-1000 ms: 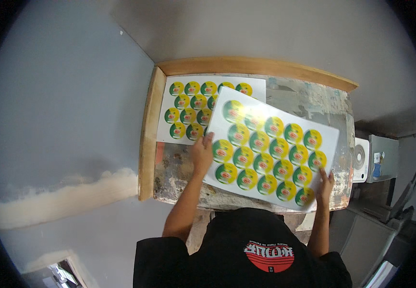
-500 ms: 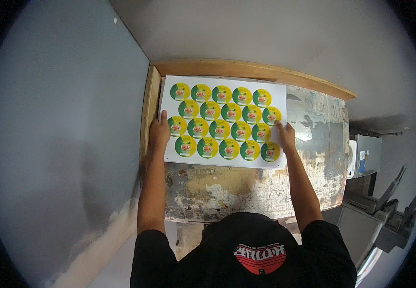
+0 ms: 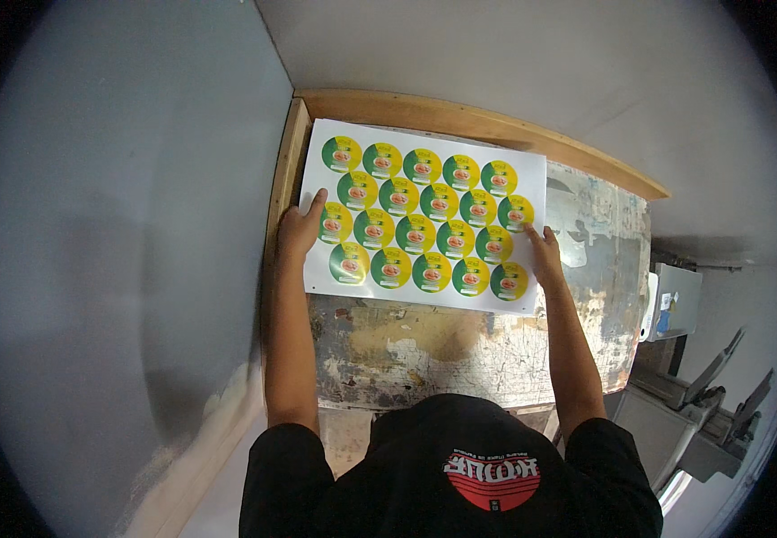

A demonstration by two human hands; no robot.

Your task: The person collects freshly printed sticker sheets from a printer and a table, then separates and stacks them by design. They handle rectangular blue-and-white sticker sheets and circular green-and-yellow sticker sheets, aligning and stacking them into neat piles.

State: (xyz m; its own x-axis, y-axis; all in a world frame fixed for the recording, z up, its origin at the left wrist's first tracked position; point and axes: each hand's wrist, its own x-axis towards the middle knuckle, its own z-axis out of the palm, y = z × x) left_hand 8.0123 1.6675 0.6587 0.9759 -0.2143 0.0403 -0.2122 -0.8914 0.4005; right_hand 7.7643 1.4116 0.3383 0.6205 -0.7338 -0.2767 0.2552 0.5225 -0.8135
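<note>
Against the far left corner of the worn worktop (image 3: 460, 345), where two raised wooden edge strips (image 3: 460, 115) meet, lies a white printed sheet (image 3: 424, 220) covered with rows of round green-and-yellow labels, squared into that corner. Left hand (image 3: 299, 229) rests at the sheet's left edge beside the wooden strip, fingers spread flat on the paper and gripping nothing; right hand (image 3: 543, 255) sits at the sheet's right edge near its near corner, fingers likewise extended and pressing down rather than closed on anything. Whether more sheets lie beneath cannot be told. Nearer the person the worktop is scuffed and patchy with old paint or glue. Off the right edge stand a white box-like unit (image 3: 673, 303) and grey machine parts (image 3: 707, 403). As a judgement, uneven pressure from either hand could skew the sheet off the strips, and a palm dragging across the rough surface could crease or buckle the paper
</note>
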